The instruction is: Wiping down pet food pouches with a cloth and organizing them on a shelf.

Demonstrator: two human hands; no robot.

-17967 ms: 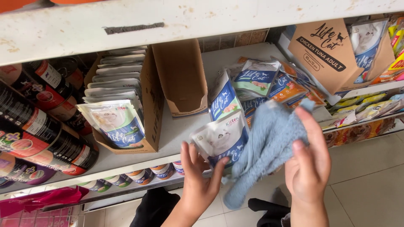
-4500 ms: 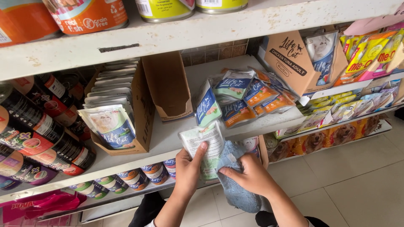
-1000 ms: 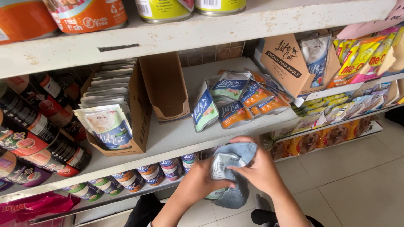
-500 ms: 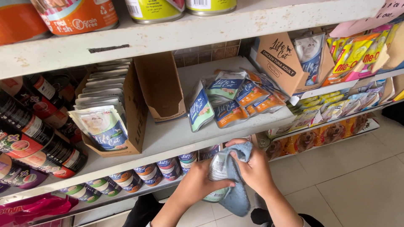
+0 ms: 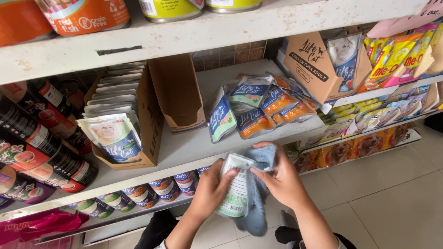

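Hands: left hand (image 5: 210,191) grips pouch (image 5: 235,191), right hand (image 5: 281,180) pinches blue cloth (image 5: 258,203) against it.

Cardboard boxes (image 5: 152,115), loose pouches (image 5: 258,108), cans (image 5: 41,152)

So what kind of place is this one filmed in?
Most likely a pet-food aisle in a shop: white metal shelves carry rows of dark cans, a brown cardboard display box of pouches, and loose cat-food pouches.

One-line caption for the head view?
Left hand holds a pet-food pouch while right hand presses a blue cloth against it.
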